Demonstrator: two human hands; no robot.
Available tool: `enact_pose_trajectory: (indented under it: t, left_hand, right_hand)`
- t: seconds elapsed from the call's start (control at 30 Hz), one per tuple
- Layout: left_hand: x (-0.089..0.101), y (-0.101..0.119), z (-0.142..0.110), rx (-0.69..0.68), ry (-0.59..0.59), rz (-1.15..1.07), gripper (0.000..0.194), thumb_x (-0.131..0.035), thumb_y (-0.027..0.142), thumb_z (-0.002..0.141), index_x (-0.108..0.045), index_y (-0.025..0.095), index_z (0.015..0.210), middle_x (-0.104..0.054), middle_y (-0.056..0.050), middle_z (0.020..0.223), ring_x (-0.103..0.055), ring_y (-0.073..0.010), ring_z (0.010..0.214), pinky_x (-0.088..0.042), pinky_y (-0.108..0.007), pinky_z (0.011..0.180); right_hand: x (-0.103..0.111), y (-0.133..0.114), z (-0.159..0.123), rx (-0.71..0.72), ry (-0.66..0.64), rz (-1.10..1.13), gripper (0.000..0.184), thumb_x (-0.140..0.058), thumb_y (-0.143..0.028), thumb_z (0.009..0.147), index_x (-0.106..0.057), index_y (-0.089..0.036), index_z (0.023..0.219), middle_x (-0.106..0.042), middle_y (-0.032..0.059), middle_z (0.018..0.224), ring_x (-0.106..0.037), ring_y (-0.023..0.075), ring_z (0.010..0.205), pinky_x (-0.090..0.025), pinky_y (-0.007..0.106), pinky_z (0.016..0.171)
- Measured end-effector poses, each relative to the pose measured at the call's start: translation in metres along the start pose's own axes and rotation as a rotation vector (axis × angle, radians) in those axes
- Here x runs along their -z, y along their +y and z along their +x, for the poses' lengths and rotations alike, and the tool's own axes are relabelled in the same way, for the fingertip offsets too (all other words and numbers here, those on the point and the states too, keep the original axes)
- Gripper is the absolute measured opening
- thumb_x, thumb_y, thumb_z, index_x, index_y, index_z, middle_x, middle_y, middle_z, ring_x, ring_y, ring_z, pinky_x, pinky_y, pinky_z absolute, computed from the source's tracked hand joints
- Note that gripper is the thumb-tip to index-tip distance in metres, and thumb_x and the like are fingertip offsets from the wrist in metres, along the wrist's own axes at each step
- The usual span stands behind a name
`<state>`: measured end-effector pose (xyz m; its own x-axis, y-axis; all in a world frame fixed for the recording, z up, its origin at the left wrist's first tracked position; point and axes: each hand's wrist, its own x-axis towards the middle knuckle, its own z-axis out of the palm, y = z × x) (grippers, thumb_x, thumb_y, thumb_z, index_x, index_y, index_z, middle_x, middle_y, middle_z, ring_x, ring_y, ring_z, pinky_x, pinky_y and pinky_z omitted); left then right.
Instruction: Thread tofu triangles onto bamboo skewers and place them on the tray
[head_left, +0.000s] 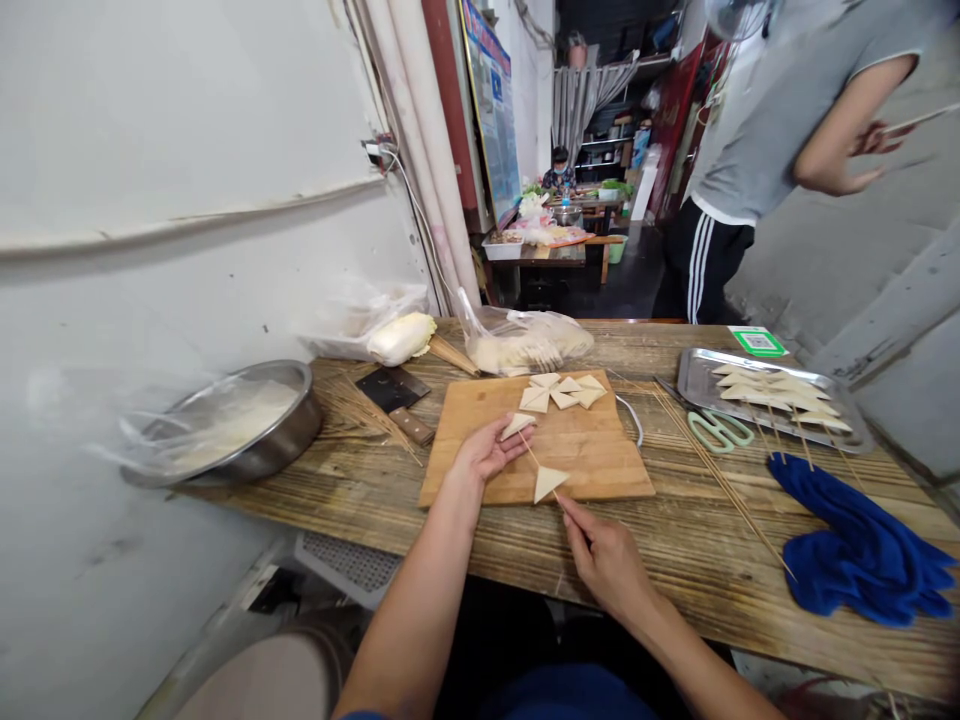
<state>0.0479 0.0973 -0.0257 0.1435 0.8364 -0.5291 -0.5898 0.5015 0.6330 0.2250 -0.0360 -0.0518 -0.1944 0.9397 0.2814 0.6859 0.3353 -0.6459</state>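
The plank-topped table (682,590) spreads to both sides of the grip, its near edge passing under the forearms, with the wooden cutting board (600,455) ahead, bare wood showing right of the skewer. The right hand (609,558), just off the board's near edge, pinches the lower end of the bamboo skewer (529,452), while the left hand (486,452), palm up, holds the upper white triangle (517,426) between thumb and fingers; the lower white triangle (550,484) sits threaded beyond the right fingertips.
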Motion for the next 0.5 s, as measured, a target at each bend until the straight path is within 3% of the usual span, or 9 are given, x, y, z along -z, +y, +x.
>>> enact_pose_trajectory:
  t: [0.5]
  left_hand:
    - [0.0004, -0.0006, 0.0014, -0.012, 0.008, 0.011, 0.008, -0.052, 0.014, 0.081, -0.056, 0.009, 0.085, -0.067, -0.014, 0.084, -0.066, -0.0206, 0.077, -0.051, -0.039, 0.079]
  right_hand:
    - [-0.0023, 0.0028, -0.0015, 0.027, 0.024, 0.007, 0.038, -0.036, -0.024, 0.087, -0.059, -0.014, 0.116, -0.072, 0.0101, 0.085, -0.068, 0.0174, 0.065, -0.052, 0.025, 0.066]
